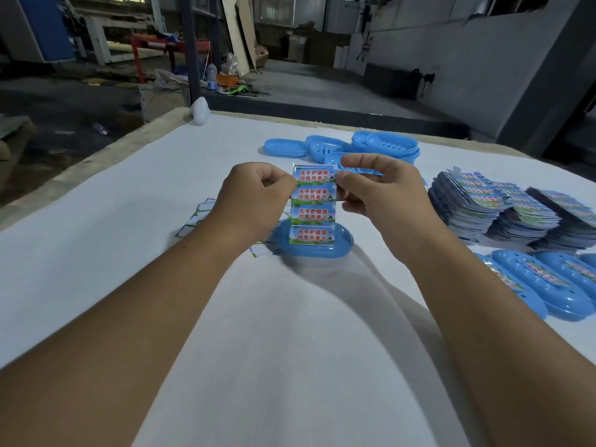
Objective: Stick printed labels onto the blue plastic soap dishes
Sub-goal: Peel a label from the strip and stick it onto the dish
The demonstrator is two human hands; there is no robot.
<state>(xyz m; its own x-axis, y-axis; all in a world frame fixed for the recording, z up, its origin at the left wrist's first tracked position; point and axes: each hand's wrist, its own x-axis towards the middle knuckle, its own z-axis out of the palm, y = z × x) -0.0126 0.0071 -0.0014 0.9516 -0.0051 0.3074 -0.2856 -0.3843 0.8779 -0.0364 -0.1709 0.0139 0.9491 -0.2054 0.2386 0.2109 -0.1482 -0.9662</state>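
While both hands are up on the strip, here's what I'd watch, all placed rel. to the blue dish in front of the person

label strip [313, 206]: held upright right above the dish [314, 251], four printed labels showing; bottom one hangs in front of the dish top, can't tell if it touches
left hand [258, 195]: up-left of the dish, fingers curled and clamped on the strip's left edge near the top
right hand [375, 185]: up-right of the dish, thumb and forefinger pinched on the top label's right corner, looks like a peel starting
risk 1: top label tears or creases if pulled too fast, or folds and sticks to itself
risk 2: loose lower end may swing and tack onto the dish crooked
risk 3: dish isn't held by anything; pressing a label on could make it slide on the white table [129, 204], so label lands skewed
unlabelled dishes [342, 148]: well behind the dish
label stacks [503, 208]: right of it; a sweeping right arm could knock them
spent backing sheets [196, 221]: just left of it
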